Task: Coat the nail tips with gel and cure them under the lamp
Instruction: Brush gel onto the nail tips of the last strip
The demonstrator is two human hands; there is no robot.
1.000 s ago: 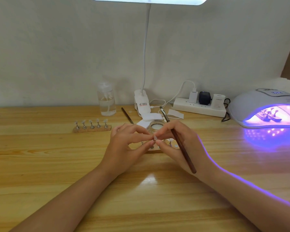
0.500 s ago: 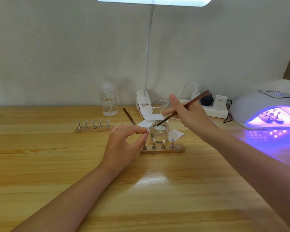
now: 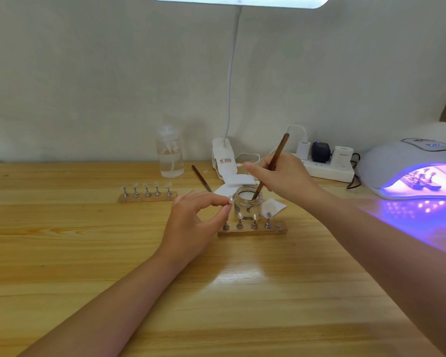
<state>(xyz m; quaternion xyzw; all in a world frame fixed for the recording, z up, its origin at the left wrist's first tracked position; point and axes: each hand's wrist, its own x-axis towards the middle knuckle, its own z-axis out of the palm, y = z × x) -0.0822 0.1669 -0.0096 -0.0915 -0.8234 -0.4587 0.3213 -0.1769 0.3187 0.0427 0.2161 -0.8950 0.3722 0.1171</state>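
Since a moment ago your right hand has tipped the brush steeper, bristles down inside the glass jar on the table; its grip pinches the handle. Your left hand pinches a nail tip beside the jar.

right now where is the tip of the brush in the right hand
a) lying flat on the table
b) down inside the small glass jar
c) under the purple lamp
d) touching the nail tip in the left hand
b: the right hand holds the brush tilted, its lower end down inside the open glass jar, while the left hand pinches a nail tip beside the jar.
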